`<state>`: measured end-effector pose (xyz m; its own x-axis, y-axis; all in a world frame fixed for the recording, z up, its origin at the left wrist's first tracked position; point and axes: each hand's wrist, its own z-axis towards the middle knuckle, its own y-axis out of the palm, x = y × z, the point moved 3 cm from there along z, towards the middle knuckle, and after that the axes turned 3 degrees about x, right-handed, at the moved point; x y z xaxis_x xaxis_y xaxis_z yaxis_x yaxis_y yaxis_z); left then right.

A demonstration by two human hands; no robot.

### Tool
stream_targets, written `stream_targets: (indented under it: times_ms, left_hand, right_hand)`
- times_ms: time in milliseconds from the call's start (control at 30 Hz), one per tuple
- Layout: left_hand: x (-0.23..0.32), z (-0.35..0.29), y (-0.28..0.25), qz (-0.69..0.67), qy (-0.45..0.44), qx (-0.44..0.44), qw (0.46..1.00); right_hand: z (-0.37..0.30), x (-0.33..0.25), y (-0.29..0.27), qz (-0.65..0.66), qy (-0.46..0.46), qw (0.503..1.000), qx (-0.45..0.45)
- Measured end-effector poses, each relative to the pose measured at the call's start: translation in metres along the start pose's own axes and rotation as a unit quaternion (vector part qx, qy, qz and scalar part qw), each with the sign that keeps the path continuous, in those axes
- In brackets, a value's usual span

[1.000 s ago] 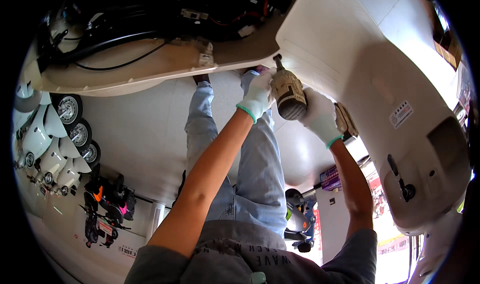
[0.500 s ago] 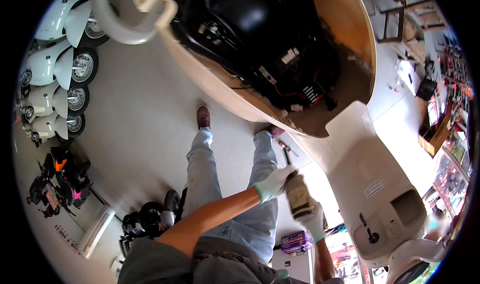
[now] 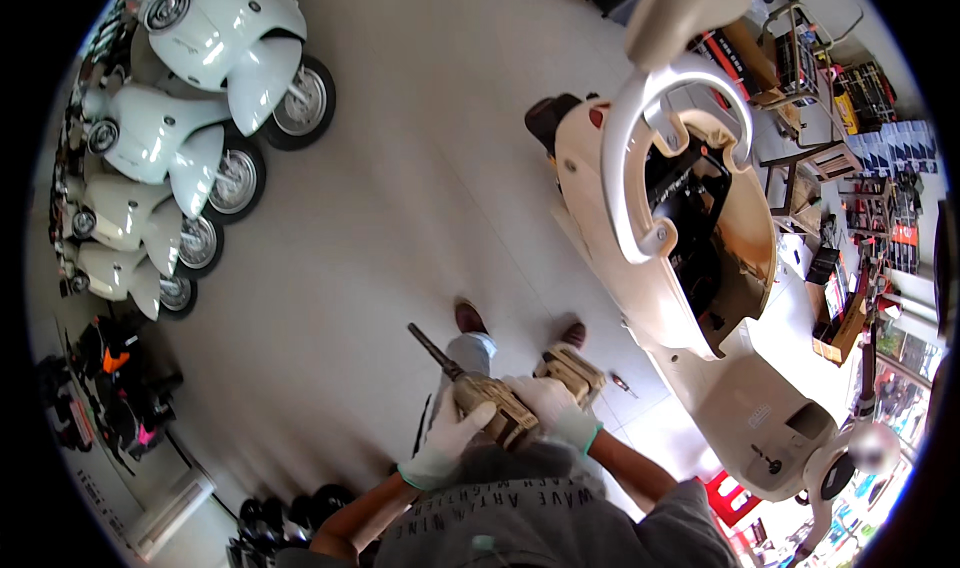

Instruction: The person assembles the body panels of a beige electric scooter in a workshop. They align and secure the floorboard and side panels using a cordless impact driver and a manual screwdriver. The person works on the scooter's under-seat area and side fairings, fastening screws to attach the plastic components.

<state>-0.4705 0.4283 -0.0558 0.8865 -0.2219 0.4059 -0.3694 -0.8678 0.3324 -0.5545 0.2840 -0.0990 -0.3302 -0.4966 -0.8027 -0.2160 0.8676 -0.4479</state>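
A tan and dark cordless drill (image 3: 508, 418) is held in front of my body, its long dark bit (image 3: 432, 348) pointing up and to the left. My gloved left hand (image 3: 450, 440) grips the drill's body near the front end, thumb lying over it. Around the handle my gloved right hand (image 3: 552, 406) is closed, with the tan battery block (image 3: 572, 374) sticking out beyond the fingers. To the right stands a cream scooter (image 3: 600, 218) with its seat off; dark inner parts (image 3: 690, 203) show in the opening. Neither hand touches the scooter.
A small screwdriver-like tool (image 3: 622, 383) lies on the floor near my right shoe (image 3: 573, 335). Several pale scooters (image 3: 215, 53) line the left side. Wooden stools (image 3: 810, 178), boxes (image 3: 840, 318) and shelves stand at far right. A red crate (image 3: 732, 498) sits at lower right.
My view has moved back from the scooter, which now appears smaller and farther right. The drill has come in front of my body, its bit now plainly visible and pointing up-left.
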Motion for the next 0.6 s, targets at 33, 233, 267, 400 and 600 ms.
stream_targets:
  times_ms: [33,233,267,400,600]
  left_hand:
    - [0.035,-0.006,-0.009,0.025,0.007,0.003,1.000]
    - [0.204,0.012,-0.034,-0.010,0.065,0.004,0.998]
    - [0.233,0.019,-0.030,-0.004,0.077,0.016,0.997]
    - [0.335,0.052,-0.020,0.039,0.180,0.047,0.982]
    - [0.480,0.107,0.030,0.148,0.275,0.076,0.947]
  right_hand:
    - [0.028,-0.021,-0.009,-0.007,-0.019,1.000,-0.002]
    - [0.181,-0.106,-0.082,-0.128,-0.130,0.983,-0.007]
    - [0.206,-0.112,-0.100,-0.126,-0.143,0.982,-0.008]
    - [0.294,-0.144,-0.176,-0.117,-0.175,0.978,-0.011]
    - [0.397,-0.149,-0.299,-0.066,-0.216,0.972,0.067]
